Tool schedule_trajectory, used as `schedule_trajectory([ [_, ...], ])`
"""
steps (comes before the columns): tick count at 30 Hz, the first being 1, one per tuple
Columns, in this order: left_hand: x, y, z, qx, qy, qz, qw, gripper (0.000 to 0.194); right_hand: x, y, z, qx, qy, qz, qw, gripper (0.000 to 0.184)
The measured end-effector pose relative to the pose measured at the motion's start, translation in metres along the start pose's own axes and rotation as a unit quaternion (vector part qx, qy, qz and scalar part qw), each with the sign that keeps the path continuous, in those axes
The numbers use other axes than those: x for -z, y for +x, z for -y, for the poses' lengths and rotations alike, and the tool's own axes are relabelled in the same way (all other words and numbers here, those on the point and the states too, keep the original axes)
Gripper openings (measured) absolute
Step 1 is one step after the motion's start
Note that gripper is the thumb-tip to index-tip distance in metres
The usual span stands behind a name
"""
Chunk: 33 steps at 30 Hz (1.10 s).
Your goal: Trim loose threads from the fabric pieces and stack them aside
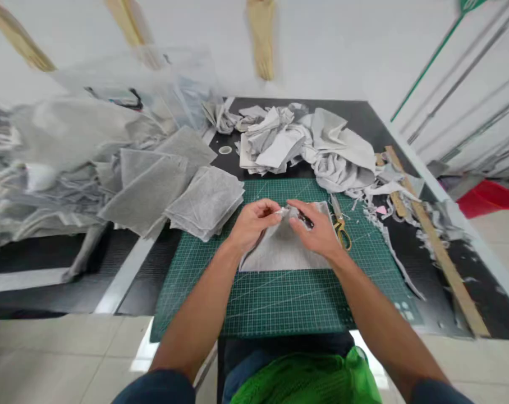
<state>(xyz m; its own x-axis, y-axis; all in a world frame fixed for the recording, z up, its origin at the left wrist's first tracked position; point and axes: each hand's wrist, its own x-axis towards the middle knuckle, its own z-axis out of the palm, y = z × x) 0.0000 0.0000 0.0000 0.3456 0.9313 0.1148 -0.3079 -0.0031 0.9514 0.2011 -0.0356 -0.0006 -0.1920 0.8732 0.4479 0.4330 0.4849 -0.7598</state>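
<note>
"Grey cloth (285, 252) lies flat at the centre, on a green cutting mat (288, 308) on a black counter (357, 115). Two bare hands meet over its far edge."

"What is each doing?"

"The left hand (254, 223) pinches a bunched bit of that edge between thumb and forefinger. The right hand (315, 229), close beside it, curls around a small dark object (308, 222), its fingertips at the same bunched bit."

"Which object?"

"I cannot tell; the fingers cover most of it. They also hide part of the cloth's far side."

"And around them?"

"Gold-handled scissors (342, 230) lie just right of the cloth. Left of it, a stack of grey squares (207, 199) overlaps the mat's edge. Beyond the mat sits a crumpled fabric pile (275, 140), its layers too tangled to count."

"Anything cut off?"

"A larger grey heap (69, 134) runs out of view at the left. Clear plastic (191, 84) stands behind it, its contents blurred. Low down, green mesh (308, 379) leaves the bottom edge, and the counter's edge partly hides a red container (485, 199) at the right."
</note>
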Motion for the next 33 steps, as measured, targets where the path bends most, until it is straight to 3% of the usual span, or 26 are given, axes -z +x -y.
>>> schedule_trajectory([
  [4, -0.003, -0.002, 0.001, 0.012, 0.012, -0.008, 1.000, 0.024, -0.012, -0.002, -0.006, -0.055, 0.038, -0.033, 0.997, 0.027],
  [8, -0.004, -0.001, 0.003, -0.020, 0.003, -0.024, 1.000, 0.029, -0.012, -0.003, -0.006, -0.075, 0.056, -0.058, 0.994, 0.020],
  [15, -0.010, -0.001, 0.002, -0.067, 0.049, -0.030, 0.996, 0.028, -0.010, -0.003, 0.000, -0.083, 0.062, -0.048, 0.993, 0.023],
  [21, -0.019, -0.004, 0.003, -0.048, 0.091, -0.020, 0.994, 0.030, -0.011, -0.002, 0.003, -0.075, 0.092, -0.067, 0.991, 0.016],
  [29, -0.013, -0.004, 0.007, 0.010, 0.138, 0.010, 0.990, 0.020, -0.010, -0.003, 0.007, -0.100, 0.144, -0.076, 0.982, 0.019],
  [33, -0.015, -0.005, 0.006, -0.005, 0.132, -0.029, 0.991, 0.019, -0.007, -0.004, 0.005, -0.123, 0.133, -0.089, 0.979, 0.024],
])
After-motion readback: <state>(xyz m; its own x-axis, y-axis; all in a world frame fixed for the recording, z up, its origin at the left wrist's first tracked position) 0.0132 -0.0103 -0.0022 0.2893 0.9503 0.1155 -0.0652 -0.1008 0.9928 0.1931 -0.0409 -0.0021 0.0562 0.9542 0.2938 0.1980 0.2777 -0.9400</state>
